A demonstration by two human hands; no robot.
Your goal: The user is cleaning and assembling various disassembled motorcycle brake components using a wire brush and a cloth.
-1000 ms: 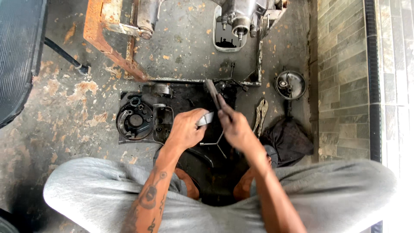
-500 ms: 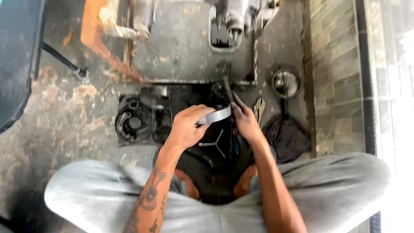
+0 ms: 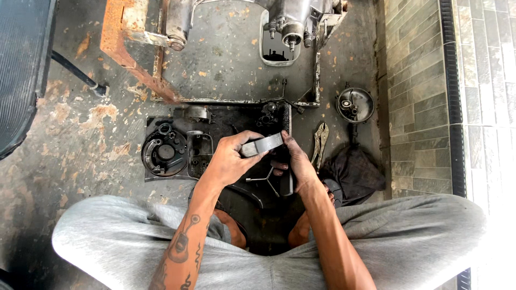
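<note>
- While both hands meet at the middle of the frame, a short grey curved metal piece point(image 3: 262, 145) sits between them, raised above the floor where it can be seen closely.
- Fingers of the left hand point(image 3: 228, 161) are closed around its left end; the right hand point(image 3: 294, 161) pinches the right end, steadying it.
- Below the hands, a three-armed wrench point(image 3: 264, 177) lies on the black mat point(image 3: 226, 115), within easy reach.
- Left of centre on the mat rests a round brake plate point(image 3: 164, 153); pliers point(image 3: 320, 140) lie right of it, a dark rag point(image 3: 352, 172) beyond.
</note>
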